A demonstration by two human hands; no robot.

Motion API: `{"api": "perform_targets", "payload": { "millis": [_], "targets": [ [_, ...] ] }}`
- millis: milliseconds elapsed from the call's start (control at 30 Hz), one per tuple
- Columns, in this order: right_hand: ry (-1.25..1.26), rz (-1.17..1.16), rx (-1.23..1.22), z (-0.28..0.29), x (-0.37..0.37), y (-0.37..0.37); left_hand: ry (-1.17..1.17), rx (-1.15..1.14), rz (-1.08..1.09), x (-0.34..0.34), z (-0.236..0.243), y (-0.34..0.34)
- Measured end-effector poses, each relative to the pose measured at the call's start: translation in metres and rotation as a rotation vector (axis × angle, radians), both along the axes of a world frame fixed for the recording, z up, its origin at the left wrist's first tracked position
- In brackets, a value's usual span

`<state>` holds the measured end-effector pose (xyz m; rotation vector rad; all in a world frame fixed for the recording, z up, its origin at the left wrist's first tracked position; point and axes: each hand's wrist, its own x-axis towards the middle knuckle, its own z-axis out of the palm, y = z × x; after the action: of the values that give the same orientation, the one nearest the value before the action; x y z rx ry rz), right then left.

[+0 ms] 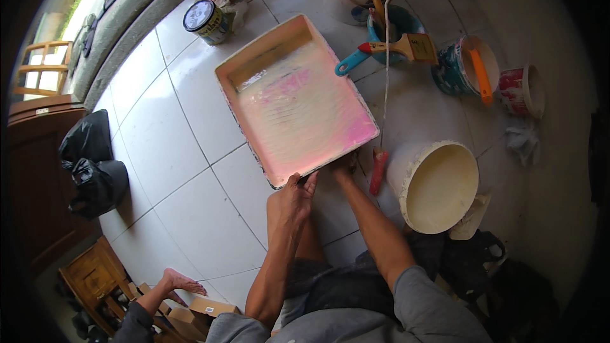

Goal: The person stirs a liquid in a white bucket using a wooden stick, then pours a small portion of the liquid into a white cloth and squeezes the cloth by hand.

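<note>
Seen from the head camera, a person crouches over a white tiled floor (168,146), with a wide paint tray (267,46) slanted in front, its inside coated in cream and pink paint (289,111). The left hand (300,195) has its grip pinching the tray's near edge, while the right hand (346,166) sits in shadow by the near right corner, its grip too hidden to tell. Just right of the tray, a roller's red handle (379,173) points down beside an open cream bucket (400,168). Farther up, a blue-handled brush (406,47) lies across a teal pail (411,20), and a paint can (215,27) stands beyond the tray's far left corner.
</note>
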<state>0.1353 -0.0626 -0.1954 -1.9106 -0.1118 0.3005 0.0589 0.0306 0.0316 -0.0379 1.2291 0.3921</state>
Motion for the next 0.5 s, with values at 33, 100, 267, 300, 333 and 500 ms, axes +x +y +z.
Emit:
{"api": "perform_targets", "payload": {
  "millis": [33,100,267,300,333,500],
  "targets": [
    [-0.047,0.007,-0.001,-0.003,-0.009,-0.005,-0.007,-0.003,-0.011,-0.004,-0.013,-0.007],
    [-0.085,0.099,-0.004,0.013,-0.036,-0.008,-0.015,0.104,-0.11,-0.021,-0.044,-0.019],
    [0.331,0.742,-0.42,0.168,-0.058,-0.076,-0.03,0.051,-0.056,-0.03,-0.069,-0.041],
    [0.36,0.735,-0.372,0.182,-0.062,-0.094,-0.009,0.122,-0.091,-0.027,-0.068,-0.046],
    [0.388,0.728,-0.324,0.197,-0.066,-0.116,0.011,0.194,-0.125,-0.024,-0.068,-0.054],
    [0.317,0.353,0.036,0.314,-0.051,-0.204,-0.028,0.132,-0.633,-0.008,-0.017,-0.094]
  ]
}}
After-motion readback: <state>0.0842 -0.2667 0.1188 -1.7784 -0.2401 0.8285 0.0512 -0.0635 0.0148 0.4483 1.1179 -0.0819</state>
